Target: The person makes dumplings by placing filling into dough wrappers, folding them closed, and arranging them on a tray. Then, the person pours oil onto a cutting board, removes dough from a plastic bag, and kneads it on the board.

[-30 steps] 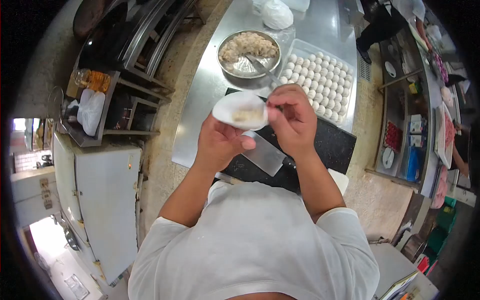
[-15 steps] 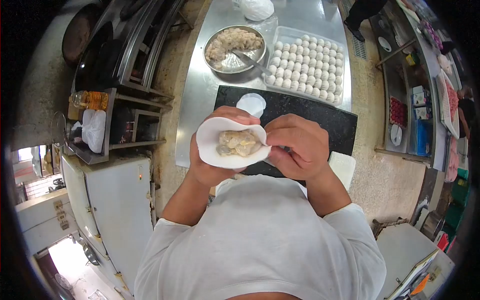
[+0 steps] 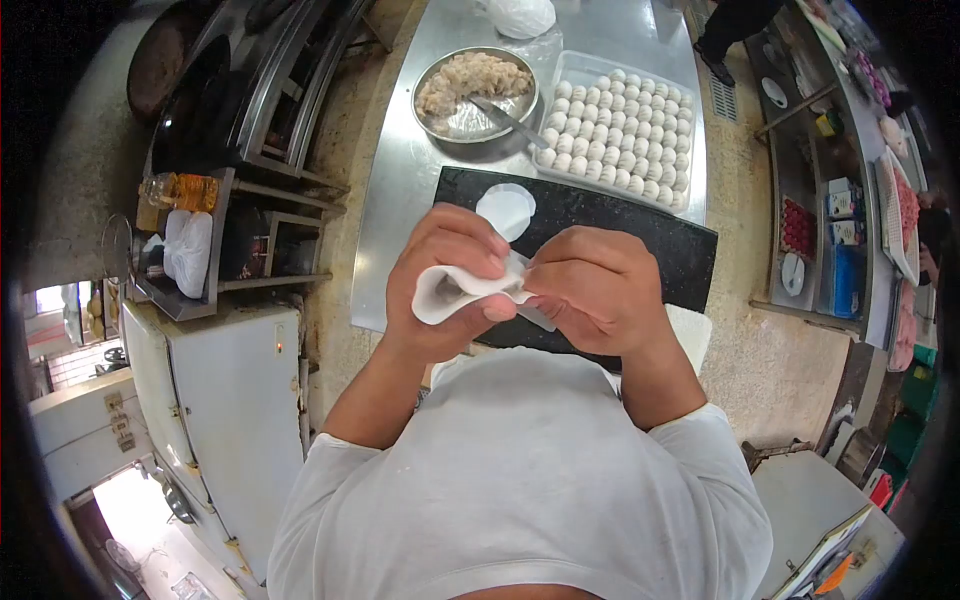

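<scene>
A white dough wrapper is folded over between my two hands, its left end an open loop and its filling mostly hidden. My left hand wraps round it, with fingers on top and the thumb below. At the wrapper's right end, my right hand pinches the edge. Beyond my hands, a few flat round wrappers lie on the black board. Behind the board stand a metal bowl of filling with a spatula in it and a clear tray holding rows of pleated dumplings.
At the far end of the steel table lies a white plastic bag. On the left are an oil bottle and a white fridge. Shelves stand on the right, with another person's legs at the top.
The wrapper was spread with its filling showing; it is now folded over. My left fingers have come down on top of it, while my right hand still pinches the right end.
</scene>
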